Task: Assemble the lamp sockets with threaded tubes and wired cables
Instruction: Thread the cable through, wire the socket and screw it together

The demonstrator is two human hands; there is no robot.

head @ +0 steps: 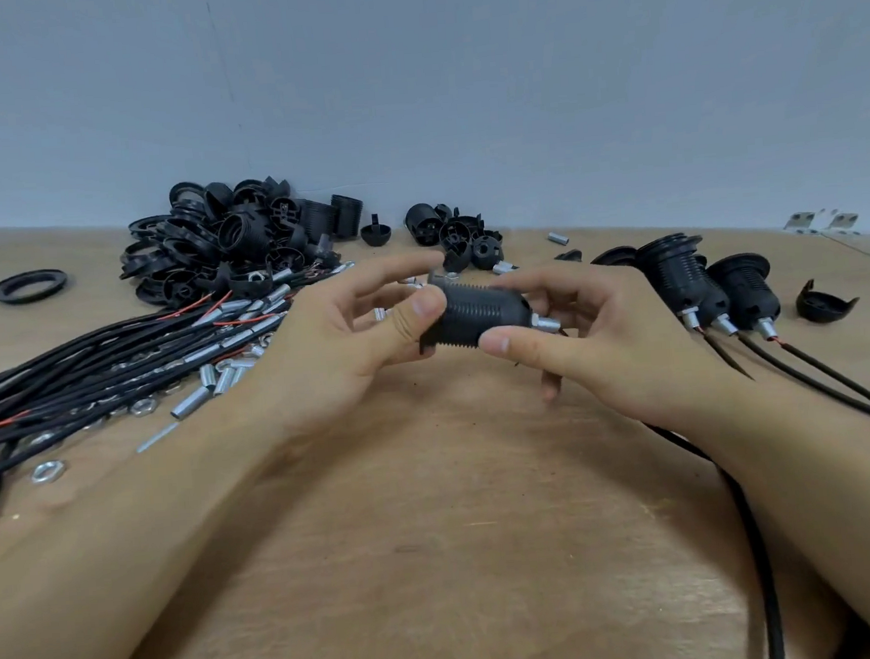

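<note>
Spanning the view, the wooden table (439, 560) carries a cable bundle (89, 353) toward its left edge; above its middle, left hand (351, 335) and right hand (603, 338) clamp their fingers on a black lamp socket (478, 313) with threaded tube (546, 324).

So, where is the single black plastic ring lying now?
In the head view, the flat black plastic ring lies alone at the far left of the wooden table, left of the heap of black socket parts.
</note>
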